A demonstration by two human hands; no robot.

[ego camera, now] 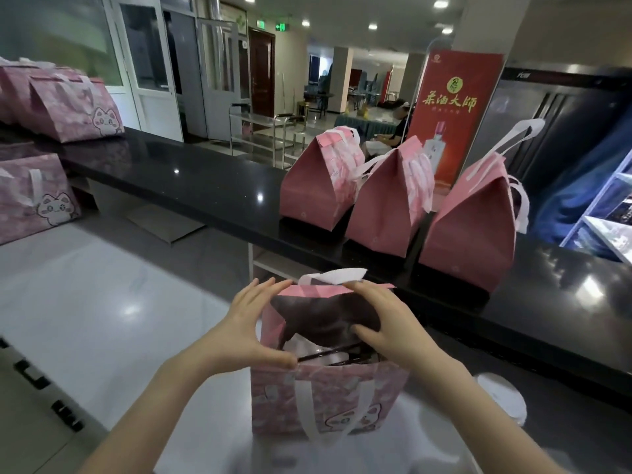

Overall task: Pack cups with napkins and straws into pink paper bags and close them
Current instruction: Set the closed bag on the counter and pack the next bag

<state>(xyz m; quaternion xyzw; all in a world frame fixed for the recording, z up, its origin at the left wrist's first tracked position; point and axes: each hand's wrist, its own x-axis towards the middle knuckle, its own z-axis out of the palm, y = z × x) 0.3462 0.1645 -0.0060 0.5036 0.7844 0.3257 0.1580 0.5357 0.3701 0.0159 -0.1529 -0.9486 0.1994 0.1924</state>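
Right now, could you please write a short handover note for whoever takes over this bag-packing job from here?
Left hand: pinching the left rim of the open pink cat-print paper bag.
Right hand: holding its right rim.
Inside: something pale and a dark straw; the rest is unclear.
Done: three closed pink paper bags on the black glossy counter.
Left: fold this bag's top shut. A white lidded cup waits at right.
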